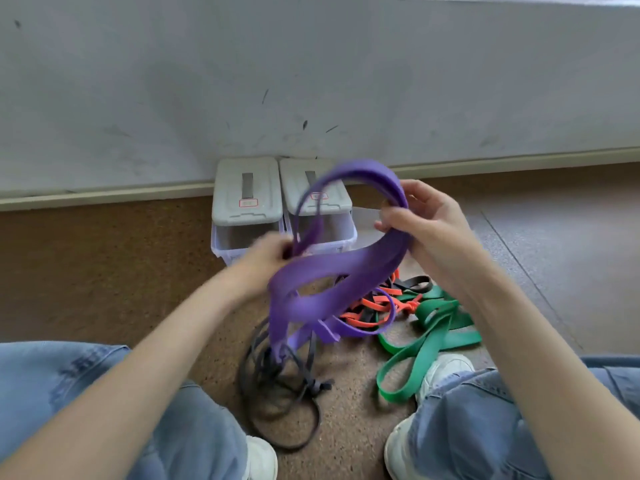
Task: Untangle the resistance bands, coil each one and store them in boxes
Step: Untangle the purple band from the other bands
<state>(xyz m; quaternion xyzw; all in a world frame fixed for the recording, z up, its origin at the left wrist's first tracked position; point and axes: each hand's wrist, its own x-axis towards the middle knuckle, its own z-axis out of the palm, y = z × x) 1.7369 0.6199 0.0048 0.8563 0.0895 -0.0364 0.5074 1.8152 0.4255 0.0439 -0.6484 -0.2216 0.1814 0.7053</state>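
Note:
A wide purple resistance band (346, 268) is held up in loops between both hands above the floor. My right hand (420, 223) grips its upper loop, thumb and fingers curled round it. My left hand (268, 259), blurred, grips the band's lower left part. On the floor below lie a thin dark grey band (277, 393) in tangled loops, a green band (426, 344) to the right, and orange (367, 311) and black (415, 284) bands tangled under the purple one. Two clear boxes with grey lids, the left box (246, 199) and the right box (343, 216), stand against the wall.
A grey scuffed wall (311, 81) with a skirting board runs behind the boxes. My knees in blue jeans and white shoes (446, 372) flank the pile of bands. The brown speckled floor (104, 265) stretches left; a paler floor area lies right.

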